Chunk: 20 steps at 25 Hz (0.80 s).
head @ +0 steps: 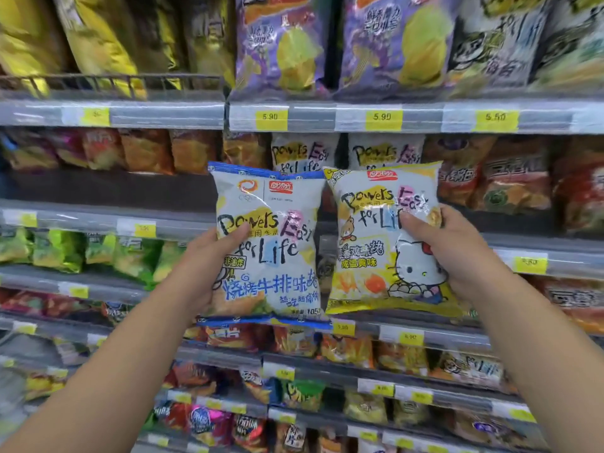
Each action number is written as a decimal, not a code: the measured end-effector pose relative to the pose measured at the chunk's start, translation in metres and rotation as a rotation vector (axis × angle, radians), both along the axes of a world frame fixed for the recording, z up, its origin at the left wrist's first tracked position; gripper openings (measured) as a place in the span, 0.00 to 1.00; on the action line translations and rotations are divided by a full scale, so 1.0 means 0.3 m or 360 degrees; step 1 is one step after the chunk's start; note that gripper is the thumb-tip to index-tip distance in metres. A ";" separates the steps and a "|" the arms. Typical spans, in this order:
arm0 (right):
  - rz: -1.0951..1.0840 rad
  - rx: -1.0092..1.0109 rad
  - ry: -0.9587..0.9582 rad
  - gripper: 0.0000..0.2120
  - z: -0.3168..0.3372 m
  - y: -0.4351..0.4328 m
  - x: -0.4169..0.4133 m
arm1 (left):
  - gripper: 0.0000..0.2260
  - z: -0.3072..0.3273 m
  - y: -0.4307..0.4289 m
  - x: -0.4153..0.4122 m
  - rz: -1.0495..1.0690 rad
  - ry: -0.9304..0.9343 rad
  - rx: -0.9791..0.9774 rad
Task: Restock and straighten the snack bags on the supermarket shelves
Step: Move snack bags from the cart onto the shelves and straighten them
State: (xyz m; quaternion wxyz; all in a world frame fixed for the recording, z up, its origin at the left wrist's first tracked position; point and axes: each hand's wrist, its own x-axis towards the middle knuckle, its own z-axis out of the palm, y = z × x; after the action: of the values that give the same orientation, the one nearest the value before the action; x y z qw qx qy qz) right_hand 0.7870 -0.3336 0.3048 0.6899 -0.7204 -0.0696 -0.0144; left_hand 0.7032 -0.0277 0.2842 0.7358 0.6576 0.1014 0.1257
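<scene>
Basically left hand [209, 256] grips blue-trim bag [266, 246], right hand [457, 246] grips yellow-trim bag [385, 240]; fronts out, likely matching flavours to the same-brand bags [304, 152] on the far shelf.

On blue-edged bag [266, 250] txt is reading "Powers Easy for Life", "烧烤牛排味" & "105" near its 5 o'clock corner. At its 3 o'clock, yellow-edged bag [382, 243] is showing same brand + "咸蛋黄味". Shelf-rail price tags are reading: 11 o'clock tag [270, 117] 5.90, 12 o'clock tag [382, 116] 5.90, 1 o'clock tag [496, 117] 5.50.
</scene>
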 end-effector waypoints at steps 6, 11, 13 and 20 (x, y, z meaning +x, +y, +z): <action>-0.0054 -0.0126 -0.0066 0.53 0.094 -0.025 0.200 | 0.12 0.093 -0.041 0.198 0.0028 -0.0077 0.0026; -0.0162 -0.0112 -0.0114 0.24 0.070 -0.028 0.340 | 0.07 0.109 -0.065 0.307 0.0124 -0.0100 0.0047; -0.0170 -0.0053 -0.0215 0.17 0.070 -0.019 0.364 | 0.07 0.103 -0.064 0.340 0.0167 -0.0133 0.0041; -0.0249 0.0024 -0.0359 0.40 0.054 0.025 0.448 | 0.06 0.118 -0.056 0.443 0.0232 -0.0159 0.0021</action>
State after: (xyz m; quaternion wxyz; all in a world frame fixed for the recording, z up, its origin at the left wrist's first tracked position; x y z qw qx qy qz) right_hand 0.9213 -0.3262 0.3209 0.6798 -0.7122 -0.0902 -0.1498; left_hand 0.8360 -0.0445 0.3196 0.7245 0.6462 0.1114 0.2122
